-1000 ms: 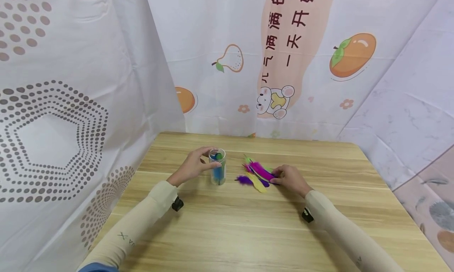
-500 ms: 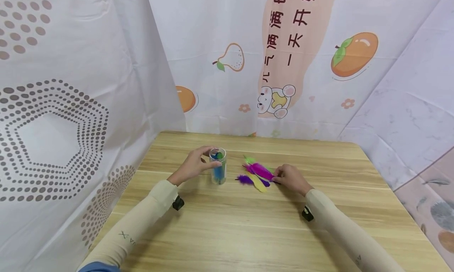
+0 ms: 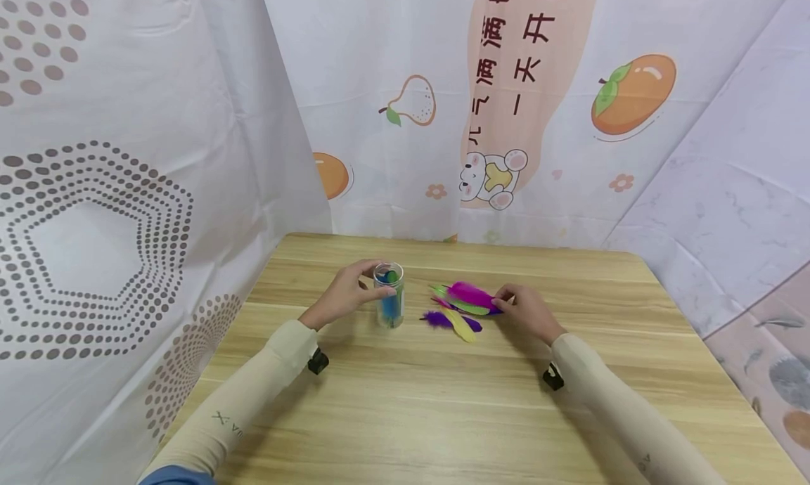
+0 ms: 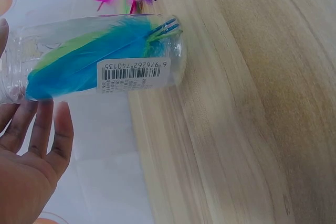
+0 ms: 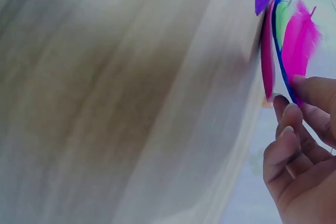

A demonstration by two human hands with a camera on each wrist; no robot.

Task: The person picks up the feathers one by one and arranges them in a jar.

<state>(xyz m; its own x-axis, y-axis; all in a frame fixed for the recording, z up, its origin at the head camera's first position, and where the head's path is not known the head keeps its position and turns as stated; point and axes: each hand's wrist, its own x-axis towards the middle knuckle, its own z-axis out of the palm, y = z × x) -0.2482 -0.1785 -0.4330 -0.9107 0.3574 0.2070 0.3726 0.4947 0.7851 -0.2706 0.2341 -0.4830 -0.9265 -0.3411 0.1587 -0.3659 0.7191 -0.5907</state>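
Observation:
A clear plastic jar (image 3: 388,296) stands upright on the wooden table (image 3: 443,401), with blue and green feathers inside. My left hand (image 3: 354,289) curls round its left side near the rim. The left wrist view shows the jar (image 4: 105,61) with its barcode label and my fingers (image 4: 39,135) at its upper part. To the right lies a small pile of feathers: purple (image 3: 436,320), yellow (image 3: 460,327) and green (image 3: 457,305). My right hand (image 3: 508,304) pinches a magenta feather (image 3: 471,294) by its quill, just above the pile. The right wrist view shows the magenta feather (image 5: 302,40) between my fingertips (image 5: 304,85).
Printed curtains close in the table on the left (image 3: 126,190), back (image 3: 506,119) and right (image 3: 728,190). The table's bare wood stretches toward me in front of both arms. A small black device (image 3: 316,362) sits under each wrist.
My right hand has shifted slightly right and back, raising the magenta feather off the pile. The left hand and the jar have stayed put.

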